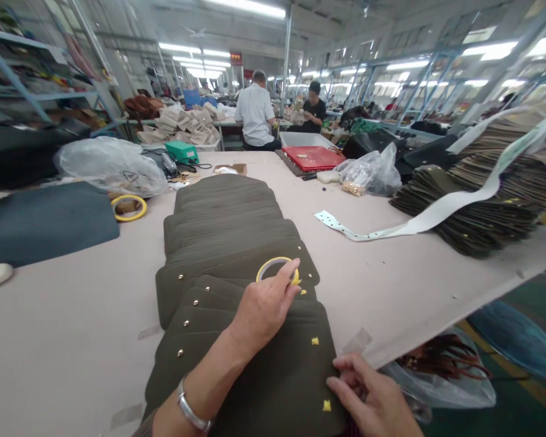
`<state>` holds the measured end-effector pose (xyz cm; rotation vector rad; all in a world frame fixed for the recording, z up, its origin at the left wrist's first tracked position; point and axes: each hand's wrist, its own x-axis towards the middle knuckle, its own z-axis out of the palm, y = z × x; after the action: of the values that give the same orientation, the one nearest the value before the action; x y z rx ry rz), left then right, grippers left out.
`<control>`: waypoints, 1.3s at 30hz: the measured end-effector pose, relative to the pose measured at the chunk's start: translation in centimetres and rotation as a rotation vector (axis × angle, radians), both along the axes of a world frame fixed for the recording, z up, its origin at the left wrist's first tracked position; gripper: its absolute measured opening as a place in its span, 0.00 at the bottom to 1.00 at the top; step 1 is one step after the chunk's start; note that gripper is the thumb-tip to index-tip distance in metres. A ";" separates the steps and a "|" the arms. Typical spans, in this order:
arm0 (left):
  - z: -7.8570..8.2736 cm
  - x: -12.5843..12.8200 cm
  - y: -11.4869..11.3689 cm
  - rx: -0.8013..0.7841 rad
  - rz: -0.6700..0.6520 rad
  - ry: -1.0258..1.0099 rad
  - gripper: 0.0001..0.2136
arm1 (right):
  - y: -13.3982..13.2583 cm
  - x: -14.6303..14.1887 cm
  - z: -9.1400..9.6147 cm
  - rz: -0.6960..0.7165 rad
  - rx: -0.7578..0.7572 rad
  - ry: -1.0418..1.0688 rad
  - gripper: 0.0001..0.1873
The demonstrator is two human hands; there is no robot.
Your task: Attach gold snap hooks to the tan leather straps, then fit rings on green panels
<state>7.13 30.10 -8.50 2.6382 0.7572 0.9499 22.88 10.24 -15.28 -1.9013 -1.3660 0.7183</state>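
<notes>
My left hand reaches across the stack from below, a silver bangle on its wrist. Its thumb and fingers are closed on a roll of yellow tape. Beneath it, dark olive panels with rounded corners lie overlapped in a long row. Small metal studs show along the left sides of the nearer panels. Small yellow tape pieces stick near their right edges. My right hand is at the nearest panel's right edge, fingers curled and thumb near the index finger; what they pinch, if anything, is hidden.
Another yellow tape roll lies left, beside a dark blue-grey sheet and a clear plastic bag. At right, a white strip trails from stacked dark pieces. A red tray stands farther back. Two people sit beyond the table.
</notes>
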 end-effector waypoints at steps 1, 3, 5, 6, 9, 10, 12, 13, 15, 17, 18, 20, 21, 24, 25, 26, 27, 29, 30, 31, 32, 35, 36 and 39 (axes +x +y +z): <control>0.2 0.2 -0.1 -0.004 -0.030 0.004 0.20 | 0.4 0.5 0.5 0.018 0.004 -0.036 0.11; 0.5 0.8 -0.1 -0.006 -0.084 -0.001 0.20 | 1.6 1.4 1.9 0.016 0.073 -0.107 0.10; 0.4 1.4 0.0 -0.008 -0.131 -0.004 0.19 | 3.0 2.2 3.6 -0.019 0.235 -0.174 0.09; 0.3 1.7 0.0 -0.004 -0.152 -0.004 0.19 | 3.9 2.6 4.4 -0.028 0.329 -0.203 0.07; 0.0 2.5 0.2 0.005 -0.193 0.002 0.17 | 6.7 3.4 6.0 0.022 0.555 -0.267 0.09; -0.1 2.6 0.2 0.006 -0.197 0.009 0.17 | 7.6 3.5 6.2 0.057 0.603 -0.280 0.10; -0.3 2.8 0.2 0.011 -0.193 0.033 0.17 | 9.1 3.7 6.2 0.133 0.657 -0.306 0.13; -0.4 2.8 0.2 0.014 -0.189 0.046 0.17 | 9.7 3.7 6.1 0.166 0.669 -0.319 0.14; -0.7 2.8 0.3 0.020 -0.181 0.065 0.17 | 10.5 3.7 5.6 0.207 0.675 -0.334 0.13; -1.0 2.7 0.3 0.025 -0.182 0.073 0.17 | 11.0 3.6 5.2 0.227 0.680 -0.332 0.12; -1.1 2.7 0.4 0.032 -0.182 0.077 0.18 | 11.2 3.5 5.0 0.233 0.683 -0.326 0.11; -1.4 2.6 0.4 0.052 -0.179 0.081 0.19 | 11.5 3.4 4.8 0.239 0.688 -0.311 0.10; -1.5 2.6 0.5 0.063 -0.174 0.082 0.18 | 11.7 3.3 4.7 0.239 0.689 -0.305 0.10; -1.7 2.5 0.5 0.079 -0.144 0.074 0.16 | 12.2 2.9 4.5 0.222 0.708 -0.320 0.09; -1.8 2.4 0.5 0.070 -0.139 0.074 0.14 | 12.4 2.7 4.4 0.207 0.720 -0.339 0.09; -1.7 2.4 0.5 0.054 -0.141 0.077 0.12 | 12.6 2.6 4.3 0.189 0.733 -0.359 0.09; -1.7 2.4 0.4 0.030 -0.145 0.086 0.10 | 12.7 2.5 4.1 0.171 0.744 -0.378 0.08; -1.6 2.3 0.4 -0.009 -0.145 0.112 0.07 | 12.9 2.3 3.9 0.145 0.755 -0.399 0.08; -1.6 2.3 0.4 -0.015 -0.137 0.127 0.07 | 13.0 2.3 3.8 0.140 0.759 -0.403 0.08; -1.5 2.2 0.4 -0.009 -0.123 0.142 0.07 | 13.0 2.3 3.8 0.139 0.761 -0.404 0.08; -1.5 2.2 0.4 0.001 -0.103 0.156 0.08 | 13.0 2.3 3.8 0.139 0.762 -0.404 0.08; -1.4 2.2 0.5 0.051 -0.053 0.175 0.08 | 13.0 2.1 4.0 0.116 0.722 -0.347 0.08; -1.4 2.2 0.6 0.078 -0.042 0.165 0.09 | 13.0 2.0 4.2 0.088 0.668 -0.280 0.07; -1.4 2.4 0.6 0.182 -0.021 0.095 0.11 | 13.5 1.3 4.6 -0.039 0.386 0.114 0.08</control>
<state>9.50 30.66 -9.92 2.8609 0.6927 0.9346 24.20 23.71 -10.70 -1.5544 -1.2861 0.4931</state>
